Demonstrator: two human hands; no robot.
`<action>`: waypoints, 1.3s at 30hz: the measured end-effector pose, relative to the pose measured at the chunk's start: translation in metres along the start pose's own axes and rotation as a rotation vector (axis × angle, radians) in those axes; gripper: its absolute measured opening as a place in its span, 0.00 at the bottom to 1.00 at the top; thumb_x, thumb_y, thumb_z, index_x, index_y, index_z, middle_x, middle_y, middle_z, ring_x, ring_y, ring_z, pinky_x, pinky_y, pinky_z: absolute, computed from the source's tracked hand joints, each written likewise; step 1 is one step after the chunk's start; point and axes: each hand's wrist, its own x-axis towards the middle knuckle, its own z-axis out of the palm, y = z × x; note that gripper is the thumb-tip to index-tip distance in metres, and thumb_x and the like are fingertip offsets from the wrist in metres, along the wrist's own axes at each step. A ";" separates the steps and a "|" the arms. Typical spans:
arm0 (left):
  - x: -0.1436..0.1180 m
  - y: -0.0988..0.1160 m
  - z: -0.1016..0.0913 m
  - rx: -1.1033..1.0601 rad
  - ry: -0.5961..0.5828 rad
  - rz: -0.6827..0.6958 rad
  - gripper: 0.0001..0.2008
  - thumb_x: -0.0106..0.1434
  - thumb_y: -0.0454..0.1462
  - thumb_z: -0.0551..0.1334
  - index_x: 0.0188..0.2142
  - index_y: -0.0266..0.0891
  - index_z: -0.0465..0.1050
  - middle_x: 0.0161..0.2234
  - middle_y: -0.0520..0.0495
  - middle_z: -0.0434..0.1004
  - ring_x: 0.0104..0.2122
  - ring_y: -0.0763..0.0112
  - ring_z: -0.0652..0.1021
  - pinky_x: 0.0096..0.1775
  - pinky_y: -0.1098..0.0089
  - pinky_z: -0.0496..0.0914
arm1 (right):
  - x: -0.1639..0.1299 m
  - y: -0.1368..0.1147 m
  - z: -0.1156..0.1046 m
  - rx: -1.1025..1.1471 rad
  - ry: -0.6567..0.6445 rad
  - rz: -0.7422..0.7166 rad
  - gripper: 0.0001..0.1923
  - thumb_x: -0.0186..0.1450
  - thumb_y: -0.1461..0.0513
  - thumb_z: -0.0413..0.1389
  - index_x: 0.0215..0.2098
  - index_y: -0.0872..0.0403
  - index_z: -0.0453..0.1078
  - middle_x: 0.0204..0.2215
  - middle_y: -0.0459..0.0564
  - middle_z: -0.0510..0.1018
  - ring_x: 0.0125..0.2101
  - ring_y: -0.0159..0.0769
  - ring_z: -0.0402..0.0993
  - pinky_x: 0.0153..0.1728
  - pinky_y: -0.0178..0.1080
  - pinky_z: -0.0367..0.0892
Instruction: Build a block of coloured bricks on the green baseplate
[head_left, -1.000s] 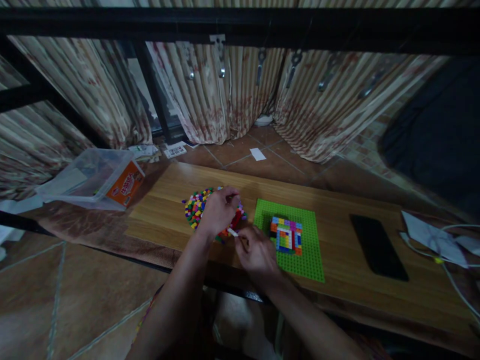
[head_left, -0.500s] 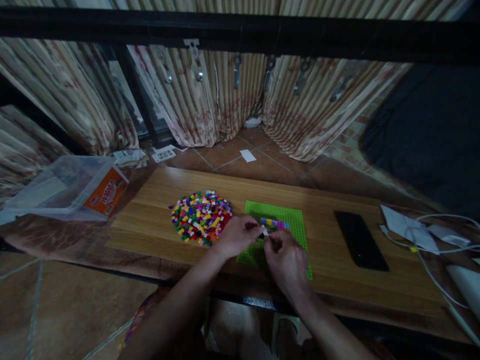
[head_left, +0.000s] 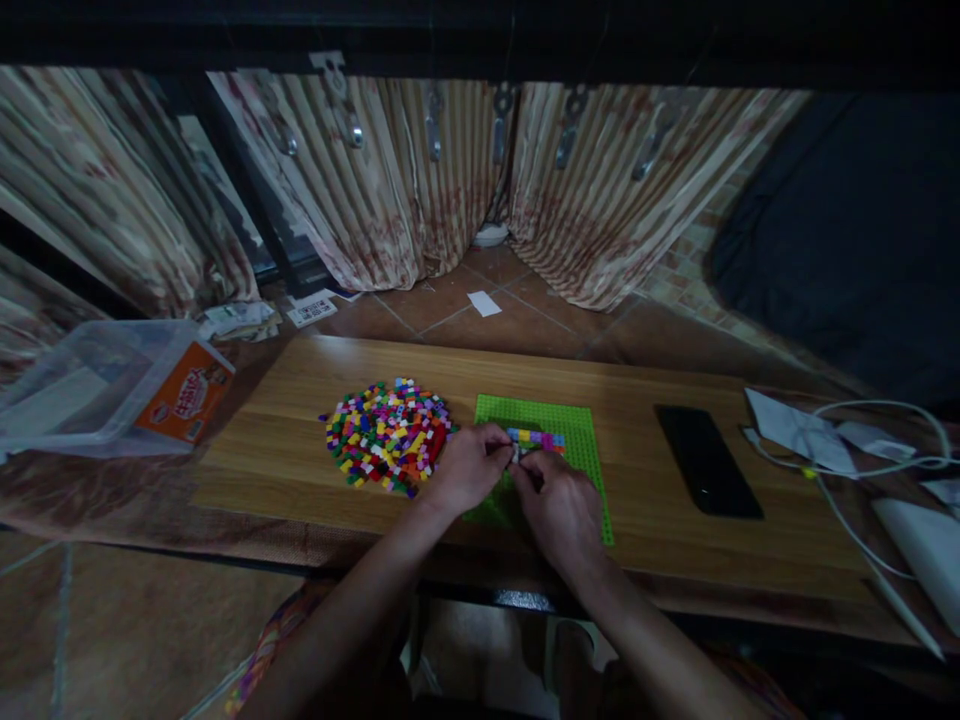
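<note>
Both hands meet over the green baseplate [head_left: 581, 432]: the left hand [head_left: 469, 470] and right hand [head_left: 556, 508] pinch together on a small white brick [head_left: 515, 453], right against the colourful brick build [head_left: 536, 439]. Just left of the grip lies the loose brick pile [head_left: 386, 433]. Pressing well likely means lining studs squarely, then pushing straight down.
</note>
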 end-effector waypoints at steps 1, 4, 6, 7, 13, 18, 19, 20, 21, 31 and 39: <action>0.000 0.001 0.000 0.004 -0.004 -0.001 0.09 0.60 0.34 0.58 0.34 0.39 0.78 0.31 0.50 0.81 0.32 0.71 0.78 0.35 0.73 0.71 | 0.000 0.001 0.000 0.009 -0.015 -0.003 0.08 0.66 0.59 0.54 0.30 0.51 0.72 0.28 0.47 0.79 0.27 0.36 0.73 0.30 0.37 0.56; 0.000 0.000 0.000 0.008 -0.007 -0.008 0.09 0.60 0.35 0.58 0.33 0.39 0.78 0.30 0.50 0.81 0.32 0.71 0.78 0.35 0.73 0.71 | 0.001 0.003 0.001 0.006 -0.035 -0.014 0.08 0.65 0.60 0.54 0.30 0.51 0.72 0.28 0.47 0.79 0.28 0.37 0.73 0.32 0.37 0.57; 0.001 -0.001 0.001 0.005 -0.005 -0.008 0.09 0.60 0.35 0.58 0.33 0.39 0.78 0.30 0.50 0.80 0.32 0.71 0.78 0.35 0.73 0.70 | 0.001 0.005 0.002 -0.015 -0.026 -0.030 0.08 0.65 0.60 0.54 0.30 0.51 0.72 0.28 0.47 0.79 0.29 0.37 0.73 0.32 0.38 0.57; 0.001 -0.001 0.001 0.000 -0.003 -0.006 0.09 0.60 0.35 0.58 0.33 0.39 0.78 0.31 0.50 0.80 0.32 0.71 0.78 0.35 0.73 0.70 | 0.001 0.006 0.003 -0.026 -0.018 -0.042 0.08 0.65 0.60 0.54 0.30 0.51 0.72 0.28 0.48 0.79 0.29 0.37 0.73 0.33 0.38 0.57; 0.001 -0.002 0.002 -0.020 0.003 -0.002 0.08 0.60 0.35 0.58 0.33 0.40 0.78 0.30 0.51 0.80 0.32 0.71 0.78 0.35 0.73 0.70 | 0.004 0.007 0.005 -0.031 0.010 -0.084 0.10 0.66 0.61 0.52 0.29 0.52 0.72 0.28 0.48 0.79 0.30 0.37 0.73 0.34 0.38 0.58; 0.002 0.001 0.003 -0.014 0.022 -0.032 0.08 0.59 0.34 0.59 0.31 0.38 0.77 0.29 0.50 0.80 0.31 0.70 0.78 0.35 0.72 0.70 | 0.005 0.009 -0.001 0.079 -0.019 -0.017 0.09 0.65 0.59 0.53 0.30 0.51 0.73 0.28 0.47 0.79 0.28 0.36 0.73 0.31 0.37 0.60; 0.002 0.002 0.004 -0.018 0.028 -0.036 0.08 0.59 0.34 0.59 0.30 0.38 0.77 0.29 0.49 0.80 0.31 0.70 0.78 0.35 0.72 0.70 | 0.006 0.009 -0.003 0.113 -0.013 -0.003 0.09 0.65 0.58 0.53 0.30 0.51 0.73 0.28 0.47 0.79 0.27 0.36 0.73 0.31 0.37 0.60; 0.002 0.002 0.004 -0.024 0.034 -0.039 0.07 0.59 0.34 0.59 0.30 0.38 0.77 0.29 0.49 0.80 0.31 0.70 0.78 0.35 0.72 0.70 | 0.007 0.010 -0.004 0.142 -0.002 0.006 0.10 0.65 0.58 0.53 0.30 0.52 0.74 0.28 0.48 0.79 0.26 0.36 0.73 0.30 0.37 0.61; 0.002 0.002 0.005 -0.032 0.038 -0.042 0.07 0.59 0.34 0.59 0.29 0.37 0.77 0.29 0.49 0.80 0.31 0.70 0.78 0.35 0.72 0.70 | 0.009 0.011 -0.005 0.167 0.010 0.010 0.11 0.65 0.58 0.52 0.30 0.52 0.74 0.29 0.48 0.79 0.27 0.36 0.73 0.30 0.37 0.62; 0.002 0.002 0.006 -0.051 0.048 -0.086 0.07 0.58 0.35 0.60 0.29 0.38 0.77 0.28 0.50 0.80 0.29 0.72 0.77 0.33 0.73 0.69 | 0.026 0.019 -0.004 0.215 0.081 -0.087 0.12 0.65 0.62 0.50 0.36 0.53 0.76 0.33 0.51 0.78 0.35 0.39 0.73 0.39 0.40 0.66; 0.001 0.005 0.006 -0.070 0.050 -0.108 0.08 0.59 0.36 0.59 0.27 0.37 0.76 0.24 0.52 0.77 0.26 0.73 0.75 0.29 0.75 0.67 | 0.019 0.015 0.001 0.056 0.023 -0.180 0.17 0.67 0.66 0.47 0.42 0.51 0.78 0.39 0.52 0.76 0.40 0.41 0.70 0.45 0.43 0.63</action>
